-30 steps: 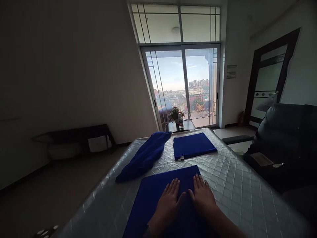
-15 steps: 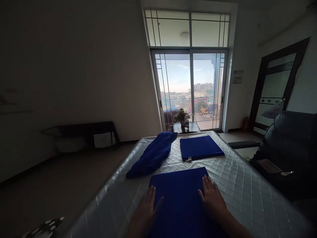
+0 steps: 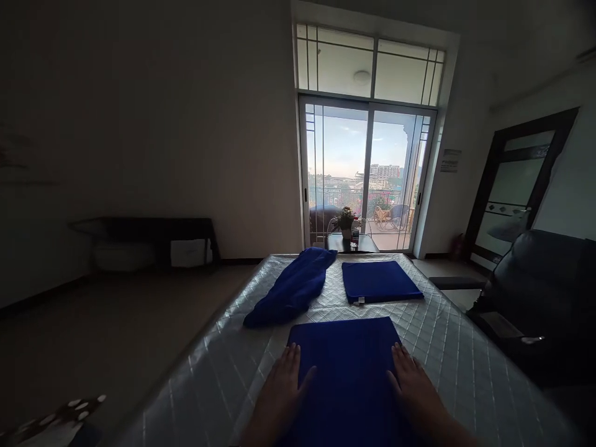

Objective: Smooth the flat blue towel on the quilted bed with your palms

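Observation:
A neatly folded blue cloth (image 3: 347, 372) lies flat in front of me, its near end running out of view at the bottom. My left hand (image 3: 282, 388) rests along its left edge, fingers stretched forward and thumb spread onto the cloth. Along the right edge lies my right hand (image 3: 416, 382), likewise flat with the thumb apart. Neither hand grips anything. Beyond, to the right, is a second folded blue cloth (image 3: 382, 281) with a small white tag. A loosely bunched blue cloth (image 3: 293, 285) sits to the far left.
A silver quilted cover (image 3: 223, 372) spreads under the cloths. Behind it stands a small dark table (image 3: 333, 243) with a potted plant (image 3: 345, 220) and a bottle (image 3: 355, 233). A black chair (image 3: 535, 292) is at the right; a low dark shelf (image 3: 153, 230) lies left.
My head view has shifted a little, so the scene sits differently in the frame. My right hand has slid slightly nearer and outward along the cloth's edge. The left hand stays at its edge.

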The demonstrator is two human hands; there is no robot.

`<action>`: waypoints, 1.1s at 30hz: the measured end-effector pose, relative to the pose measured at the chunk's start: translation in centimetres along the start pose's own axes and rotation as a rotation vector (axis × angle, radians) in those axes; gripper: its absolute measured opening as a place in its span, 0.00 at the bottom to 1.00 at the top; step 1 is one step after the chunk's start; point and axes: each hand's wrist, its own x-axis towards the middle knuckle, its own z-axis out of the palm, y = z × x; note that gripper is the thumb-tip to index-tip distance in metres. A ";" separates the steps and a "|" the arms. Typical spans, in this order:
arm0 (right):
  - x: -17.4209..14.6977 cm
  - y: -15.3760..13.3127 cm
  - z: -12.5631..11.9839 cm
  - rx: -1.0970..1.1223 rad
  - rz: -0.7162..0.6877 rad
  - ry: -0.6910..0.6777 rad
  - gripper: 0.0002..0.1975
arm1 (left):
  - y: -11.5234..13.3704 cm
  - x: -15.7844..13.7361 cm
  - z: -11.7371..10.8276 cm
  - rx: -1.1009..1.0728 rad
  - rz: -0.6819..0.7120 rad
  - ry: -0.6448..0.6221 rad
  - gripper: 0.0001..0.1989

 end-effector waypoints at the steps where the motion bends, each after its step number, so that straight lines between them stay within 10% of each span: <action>1: -0.5 0.1 0.2 0.005 -0.003 -0.003 0.35 | 0.0 0.1 0.1 0.011 0.003 0.004 0.40; 11: -1.8 -0.3 0.3 0.077 -0.018 0.045 0.34 | 1.7 -0.2 0.6 0.127 0.054 0.069 0.33; 18: -1.7 0.3 0.8 0.073 -0.048 0.079 0.33 | 12.1 -0.8 1.9 -0.017 0.438 -0.040 0.34; 24: -1.4 1.0 1.8 0.043 -0.112 0.121 0.30 | 18.1 0.2 3.6 -0.169 0.486 -0.056 0.31; 28: -1.2 1.1 1.9 0.069 -0.080 0.108 0.30 | 16.3 0.3 3.7 -0.083 0.427 -0.040 0.31; 33: -1.4 0.6 1.0 0.080 -0.039 0.042 0.32 | 8.2 -0.8 2.5 0.087 0.230 -0.004 0.28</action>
